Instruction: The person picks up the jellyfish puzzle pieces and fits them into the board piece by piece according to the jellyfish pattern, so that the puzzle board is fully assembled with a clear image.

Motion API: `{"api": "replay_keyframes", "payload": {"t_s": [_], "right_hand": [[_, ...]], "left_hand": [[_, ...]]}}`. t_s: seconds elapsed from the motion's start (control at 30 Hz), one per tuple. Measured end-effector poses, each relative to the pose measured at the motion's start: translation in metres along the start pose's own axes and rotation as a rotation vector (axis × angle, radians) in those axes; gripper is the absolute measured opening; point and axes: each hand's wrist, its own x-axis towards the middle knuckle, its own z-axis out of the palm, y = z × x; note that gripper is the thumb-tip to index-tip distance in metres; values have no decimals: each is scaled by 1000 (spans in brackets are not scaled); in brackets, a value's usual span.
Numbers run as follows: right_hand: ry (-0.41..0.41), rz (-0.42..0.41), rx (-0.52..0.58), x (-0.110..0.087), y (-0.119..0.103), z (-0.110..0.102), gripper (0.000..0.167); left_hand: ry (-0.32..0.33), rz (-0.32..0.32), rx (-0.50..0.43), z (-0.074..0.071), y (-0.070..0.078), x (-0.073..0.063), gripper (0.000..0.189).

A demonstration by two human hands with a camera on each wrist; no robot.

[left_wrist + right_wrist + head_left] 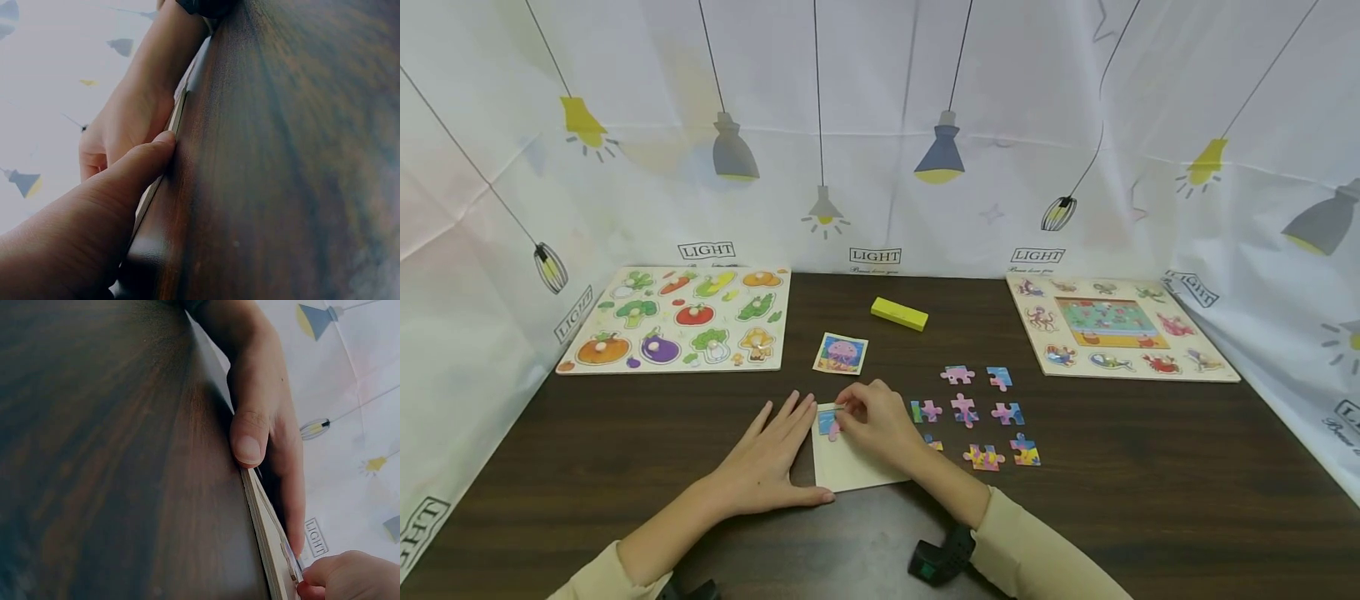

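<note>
A pale square puzzle board (pixel 853 475) lies on the table in front of the person. At its far left corner sits a blue and pink jigsaw piece (pixel 827 422). The right hand (pixel 880 425) pinches that piece at its edge between thumb and fingertips, which partly cover it. Along the board's left edge lies the left hand (pixel 767 462), fingers straight and thumb at the near left corner. In the left wrist view the left thumb (pixel 140 165) touches the board's side. Several loose jigsaw pieces (pixel 965 411) lie right of the board, one partly hidden by the right hand.
Behind the board lie a small picture card (pixel 841 354) and a yellow block (pixel 899 314). A vegetable peg puzzle (pixel 672 321) stands at the back left, a sea animal puzzle (pixel 1120 327) at the back right. A white printed curtain (pixel 880 125) borders the table.
</note>
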Motion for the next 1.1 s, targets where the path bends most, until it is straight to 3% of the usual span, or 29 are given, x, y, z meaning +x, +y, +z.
{"api": "replay_keyframes", "payload": {"t_s": [0.53, 1.1], "right_hand": [[-106, -127, -52, -5, 7, -4, 28], [-80, -157, -40, -3, 8, 0, 30]], "left_hand": [[-21, -22, 24, 1, 2, 1, 113], [-33, -26, 17, -1, 0, -1, 113]]}}
